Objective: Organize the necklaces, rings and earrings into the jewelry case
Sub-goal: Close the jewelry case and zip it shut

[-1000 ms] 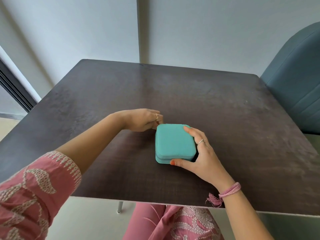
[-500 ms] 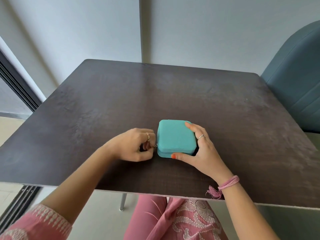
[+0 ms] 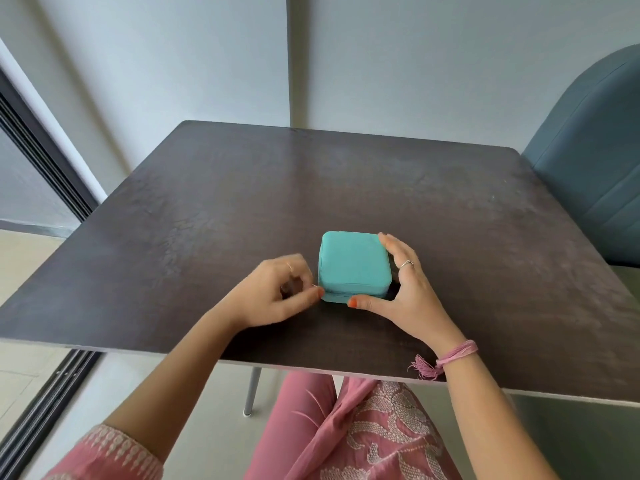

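A dark table [image 3: 346, 188] fills mid-frame; the closed teal jewelry case [image 3: 354, 265] sits near its centre. The right hand [image 3: 408, 296] grips the case's right side; the left hand [image 3: 280, 294] pinches something tiny at its lower-left corner

Jewelry case [image 3: 353, 265] on table [image 3: 450, 209], near front edge; chair [image 3: 588, 168] right of table.
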`<state>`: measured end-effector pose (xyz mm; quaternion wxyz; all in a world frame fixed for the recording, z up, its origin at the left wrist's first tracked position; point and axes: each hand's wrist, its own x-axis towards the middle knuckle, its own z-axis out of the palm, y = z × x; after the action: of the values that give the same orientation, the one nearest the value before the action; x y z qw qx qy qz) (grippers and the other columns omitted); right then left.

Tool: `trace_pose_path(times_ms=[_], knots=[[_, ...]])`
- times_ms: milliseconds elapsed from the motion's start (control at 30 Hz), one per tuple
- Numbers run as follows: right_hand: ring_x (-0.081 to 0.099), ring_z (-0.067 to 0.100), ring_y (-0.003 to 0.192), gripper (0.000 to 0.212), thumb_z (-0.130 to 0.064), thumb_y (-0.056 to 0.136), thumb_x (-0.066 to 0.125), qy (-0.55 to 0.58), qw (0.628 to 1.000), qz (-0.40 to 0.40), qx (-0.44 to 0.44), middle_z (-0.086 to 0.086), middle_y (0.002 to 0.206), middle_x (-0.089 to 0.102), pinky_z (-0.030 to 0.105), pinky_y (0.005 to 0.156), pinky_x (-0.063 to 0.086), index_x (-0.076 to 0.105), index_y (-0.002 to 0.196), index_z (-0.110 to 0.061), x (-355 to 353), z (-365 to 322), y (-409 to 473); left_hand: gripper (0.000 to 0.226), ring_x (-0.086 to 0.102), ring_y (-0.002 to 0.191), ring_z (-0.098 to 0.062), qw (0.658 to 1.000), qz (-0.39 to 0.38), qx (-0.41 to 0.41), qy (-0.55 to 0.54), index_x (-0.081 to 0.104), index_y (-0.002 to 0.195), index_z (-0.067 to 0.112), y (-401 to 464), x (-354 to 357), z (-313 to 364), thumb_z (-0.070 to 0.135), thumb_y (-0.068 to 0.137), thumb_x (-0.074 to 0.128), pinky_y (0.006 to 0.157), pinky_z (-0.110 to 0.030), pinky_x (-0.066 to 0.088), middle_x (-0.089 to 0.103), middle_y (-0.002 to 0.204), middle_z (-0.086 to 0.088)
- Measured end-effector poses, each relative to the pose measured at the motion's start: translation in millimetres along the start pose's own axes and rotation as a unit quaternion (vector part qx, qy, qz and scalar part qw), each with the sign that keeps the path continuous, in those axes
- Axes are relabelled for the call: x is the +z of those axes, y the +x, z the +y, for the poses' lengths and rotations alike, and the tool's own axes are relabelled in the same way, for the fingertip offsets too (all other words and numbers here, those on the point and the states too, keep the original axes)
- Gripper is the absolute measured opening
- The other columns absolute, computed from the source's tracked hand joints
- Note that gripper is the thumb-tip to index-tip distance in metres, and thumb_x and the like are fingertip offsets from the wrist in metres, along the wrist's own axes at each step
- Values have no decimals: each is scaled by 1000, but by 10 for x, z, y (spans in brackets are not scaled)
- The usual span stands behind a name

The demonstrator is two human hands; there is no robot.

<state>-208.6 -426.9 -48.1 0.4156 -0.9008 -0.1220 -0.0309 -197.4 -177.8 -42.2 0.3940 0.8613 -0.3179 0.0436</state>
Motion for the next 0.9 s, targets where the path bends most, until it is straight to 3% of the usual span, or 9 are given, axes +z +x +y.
trace_pose_path(times_ms=[100,200,267,333,433,633,733,900], knots=[[28,9,138,90,-54,67,74,1,995,100,-14,-2,150,27,29,109,34,34,144,-27,54,-57,-160,13,56,85,-3,985,108,-93,-102,53,94,27,33,-17,-96,23,83,57,72,-20,45,57,96,8],[57,18,105,37,-28,80,76,-56,955,277,-89,6,114,55,29,83,52,63,112,-14,200,-228,-392,69,41,129,-2,980,39,-117,-157,40,131,39,102,-35,-118,2,73,42,103,-26,38,42,139,5],[61,12,74,12,-26,85,72,-70,953,277,-104,-1,87,62,27,62,53,68,88,-15,343,-384,-486,85,25,141,-5,985,-29,-92,-146,36,141,40,165,-15,-84,-3,67,39,112,-29,28,28,151,8],[60,8,59,19,-36,88,66,-124,965,214,-82,-7,70,65,29,53,52,70,78,-20,519,-495,-482,87,17,144,-6,989,-69,-55,-122,36,143,32,208,31,-79,-6,65,38,117,-30,20,20,156,6],[64,12,56,31,-51,84,62,-221,960,170,-31,-7,64,67,28,48,52,72,78,-22,726,-584,-350,79,19,145,-9,988,-90,-36,-116,46,136,29,214,86,-107,-5,66,37,118,-28,19,15,158,4],[60,14,42,29,-35,78,77,-306,933,190,-16,-2,53,62,20,37,39,63,60,-18,829,-697,-192,69,24,141,-3,981,-97,-56,-156,55,130,23,215,69,-81,0,69,34,111,-13,21,19,155,8],[60,14,43,26,-31,79,76,-299,932,203,-13,-1,54,62,19,37,39,63,61,-17,848,-710,-217,67,26,140,-5,980,-99,-57,-164,56,129,24,218,54,-87,2,71,32,112,-15,22,21,154,8],[60,16,45,40,-54,78,70,-297,928,225,14,-2,55,61,23,39,43,60,59,-19,788,-668,-237,68,27,139,-8,979,-96,-60,-167,55,130,25,212,67,-106,0,71,33,112,-19,26,22,153,5]])
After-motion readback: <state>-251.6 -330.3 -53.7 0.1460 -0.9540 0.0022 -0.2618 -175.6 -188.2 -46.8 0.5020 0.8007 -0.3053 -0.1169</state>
